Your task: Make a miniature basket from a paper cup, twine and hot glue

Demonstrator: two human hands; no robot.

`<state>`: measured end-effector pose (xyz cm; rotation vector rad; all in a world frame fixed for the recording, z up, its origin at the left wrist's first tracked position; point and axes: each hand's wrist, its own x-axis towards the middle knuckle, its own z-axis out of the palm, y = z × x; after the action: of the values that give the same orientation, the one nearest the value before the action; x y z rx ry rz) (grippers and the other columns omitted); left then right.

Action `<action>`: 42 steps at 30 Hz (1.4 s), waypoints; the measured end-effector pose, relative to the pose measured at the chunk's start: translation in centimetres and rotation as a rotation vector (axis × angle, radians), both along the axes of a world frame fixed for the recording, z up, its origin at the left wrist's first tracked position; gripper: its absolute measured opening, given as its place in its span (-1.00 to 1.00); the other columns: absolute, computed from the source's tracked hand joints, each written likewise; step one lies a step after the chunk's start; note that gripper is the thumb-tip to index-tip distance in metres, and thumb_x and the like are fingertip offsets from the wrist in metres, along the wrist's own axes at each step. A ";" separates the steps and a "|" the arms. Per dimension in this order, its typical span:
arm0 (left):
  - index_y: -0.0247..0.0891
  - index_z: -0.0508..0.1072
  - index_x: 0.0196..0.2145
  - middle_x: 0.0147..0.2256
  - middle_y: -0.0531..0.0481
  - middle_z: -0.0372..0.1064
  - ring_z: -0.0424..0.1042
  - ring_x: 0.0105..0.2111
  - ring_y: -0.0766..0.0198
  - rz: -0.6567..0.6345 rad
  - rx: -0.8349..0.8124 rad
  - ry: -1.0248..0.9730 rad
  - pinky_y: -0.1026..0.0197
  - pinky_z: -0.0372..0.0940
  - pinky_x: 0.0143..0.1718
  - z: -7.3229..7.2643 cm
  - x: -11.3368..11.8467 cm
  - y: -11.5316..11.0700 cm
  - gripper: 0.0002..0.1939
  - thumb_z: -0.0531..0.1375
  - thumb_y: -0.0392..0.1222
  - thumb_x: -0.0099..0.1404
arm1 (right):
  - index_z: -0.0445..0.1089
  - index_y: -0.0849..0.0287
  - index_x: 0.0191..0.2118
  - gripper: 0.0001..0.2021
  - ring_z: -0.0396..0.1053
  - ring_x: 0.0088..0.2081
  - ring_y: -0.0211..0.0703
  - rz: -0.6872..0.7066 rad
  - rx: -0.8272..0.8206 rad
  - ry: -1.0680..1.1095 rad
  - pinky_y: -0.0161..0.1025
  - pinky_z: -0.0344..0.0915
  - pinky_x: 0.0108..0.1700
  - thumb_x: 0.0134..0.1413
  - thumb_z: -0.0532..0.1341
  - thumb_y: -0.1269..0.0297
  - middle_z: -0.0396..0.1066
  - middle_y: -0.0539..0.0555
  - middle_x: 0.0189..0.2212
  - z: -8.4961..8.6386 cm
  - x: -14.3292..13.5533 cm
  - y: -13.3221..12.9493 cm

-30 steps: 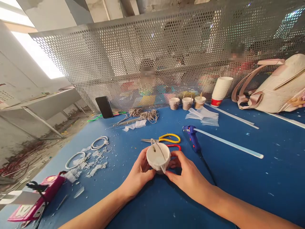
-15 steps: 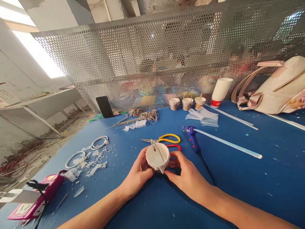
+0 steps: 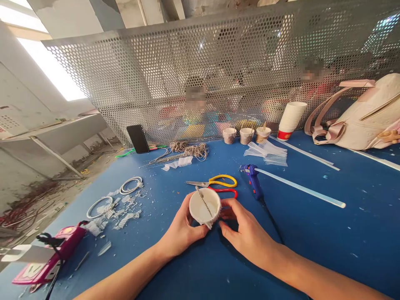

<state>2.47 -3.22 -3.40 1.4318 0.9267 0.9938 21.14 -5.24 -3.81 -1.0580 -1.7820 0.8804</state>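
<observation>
A small paper cup with a white inside, a ragged pale covering outside and a twisted twine handle across its mouth is held just above the blue table. My left hand wraps round its left side, the thumb along the near side below the rim. On the other side, my right hand has its curled fingers and thumb against the cup; some fingertips are hidden. Scissors with yellow and red handles lie just beyond the cup. To the right rests a blue glue gun with a long glue stick in it.
Three covered cups and a stack of paper cups stand at the back. Nearby lie clear strips, twine, a phone and a backpack. White rings, scraps and a pink power strip lie left.
The cup has turned and tilted a little in my hands, and its twine handle lies differently across the mouth. My right thumb has drawn slightly away from the cup's near side.
</observation>
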 end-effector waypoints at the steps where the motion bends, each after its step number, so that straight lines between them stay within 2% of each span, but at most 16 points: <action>1: -0.21 0.17 0.07 -0.04 -0.12 0.33 0.33 -0.02 0.05 0.009 0.003 0.009 0.08 0.23 0.04 0.1 0.0 0.0 -0.34 0.31 -0.28 0.02 | 0.19 0.08 -0.05 -0.68 0.42 -0.14 -0.19 0.001 0.006 -0.007 -0.19 0.40 -0.05 0.06 0.11 0.47 0.40 0.06 -0.12 0.1 0.0 -0.1; 5: -0.21 0.22 0.05 -0.07 -0.10 0.33 0.32 -0.02 0.03 0.008 0.024 0.048 0.07 0.20 0.06 0.6 -0.1 0.1 -0.35 0.26 -0.38 -0.03 | 0.19 0.07 -0.06 -0.70 0.41 -0.12 -0.15 -0.002 0.021 -0.040 -0.17 0.38 -0.05 0.06 0.11 0.46 0.41 0.07 -0.12 0.3 0.1 -0.1; 8: -0.18 0.20 0.07 -0.02 -0.08 0.31 0.27 0.03 0.03 0.000 0.018 0.048 0.08 0.14 0.10 0.6 -0.3 0.3 -0.29 0.23 -0.44 -0.07 | 0.20 0.07 -0.06 -0.70 0.41 -0.13 -0.10 -0.058 0.040 -0.082 -0.11 0.38 -0.06 0.06 0.10 0.45 0.42 0.08 -0.13 0.3 0.3 0.1; 12: -0.16 0.17 0.06 0.01 -0.08 0.29 0.26 0.05 0.03 -0.022 -0.040 -0.001 0.08 0.14 0.09 0.7 -0.6 0.6 -0.29 0.23 -0.44 -0.07 | 0.22 0.09 -0.05 -0.69 0.41 -0.13 -0.08 -0.103 -0.018 -0.053 -0.08 0.37 -0.07 0.05 0.11 0.42 0.41 0.10 -0.09 1.0 0.7 0.3; 14: -0.17 0.19 0.03 0.01 -0.09 0.31 0.29 0.02 0.05 -0.050 -0.076 -0.005 0.09 0.16 0.05 0.9 -0.8 0.7 -0.33 0.24 -0.42 -0.06 | 0.19 0.09 0.05 -0.59 0.35 0.00 -0.07 -0.040 -0.060 -0.003 -0.08 0.33 0.02 0.03 0.12 0.42 0.35 0.11 0.02 1.6 1.0 0.3; 17: -0.19 0.24 -0.01 0.01 -0.09 0.33 0.33 -0.01 0.05 -0.140 -0.132 0.003 0.11 0.21 -0.03 1.2 -1.1 0.8 -0.40 0.26 -0.38 -0.04 | 0.03 0.08 0.23 -0.33 0.12 0.21 -0.04 0.103 -0.133 0.021 -0.04 0.15 0.20 -0.03 0.20 0.40 0.13 0.12 0.22 2.0 1.2 0.2; 19: -0.21 0.29 -0.01 0.01 -0.10 0.34 0.33 0.00 0.03 -0.187 -0.150 -0.009 0.11 0.23 -0.05 1.2 -1.2 0.9 -0.42 0.26 -0.36 -0.04 | -0.05 0.08 0.28 -0.23 0.04 0.26 -0.03 0.132 -0.155 0.016 -0.01 0.05 0.25 -0.06 0.26 0.36 0.05 0.12 0.27 1.8 1.2 0.1; 22: -0.22 0.32 0.02 0.03 -0.12 0.34 0.29 0.05 0.00 -0.171 -0.146 -0.044 0.09 0.21 -0.01 1.2 -1.0 1.0 -0.43 0.25 -0.35 0.00 | 0.01 0.09 0.25 -0.26 0.11 0.22 -0.04 0.073 -0.093 0.018 -0.02 0.06 0.25 -0.07 0.28 0.34 0.14 0.13 0.22 1.2 1.0 0.2; 27: -0.15 0.30 0.06 0.16 -0.11 0.22 0.17 0.16 -0.04 -0.035 -0.047 -0.026 0.04 0.18 0.08 1.3 -0.5 0.5 -0.43 0.23 -0.36 0.06 | 0.12 0.12 0.15 -0.34 0.25 0.12 0.02 -0.108 0.064 -0.024 0.00 0.19 0.16 -0.12 0.33 0.35 0.29 0.18 0.11 0.4 0.5 0.6; 30: -0.13 0.28 0.10 0.19 -0.11 0.17 0.12 0.18 -0.06 -0.010 0.016 -0.014 0.01 0.15 0.11 1.3 -0.3 0.1 -0.44 0.24 -0.28 0.12 | 0.14 0.12 0.11 -0.36 0.29 0.08 0.04 -0.174 0.087 -0.036 -0.01 0.25 0.11 -0.14 0.34 0.33 0.32 0.19 0.06 0.3 0.4 0.8; 36: -0.13 0.26 0.14 0.19 -0.09 0.18 0.17 0.17 -0.05 -0.027 -0.014 0.006 -0.01 0.12 0.17 1.1 0.2 -0.4 -0.44 0.25 -0.13 0.19 | 0.14 0.09 0.08 -0.37 0.34 0.01 0.02 -0.177 0.056 -0.016 -0.04 0.30 0.05 -0.15 0.36 0.31 0.34 0.16 0.01 0.4 0.5 0.9; 42: -0.18 0.28 0.11 0.16 -0.09 0.23 0.22 0.14 0.01 -0.018 -0.063 0.026 0.00 0.12 0.18 1.1 0.4 0.1 -0.46 0.24 -0.19 0.17 | 0.09 0.09 0.13 -0.29 0.28 0.07 0.03 -0.128 0.031 -0.078 -0.01 0.24 0.10 -0.18 0.37 0.33 0.28 0.16 0.07 -0.3 0.7 1.3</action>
<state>2.88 -3.12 -2.32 1.4006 0.9550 0.9268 21.81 -3.98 -4.10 -1.1867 -1.7650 0.7405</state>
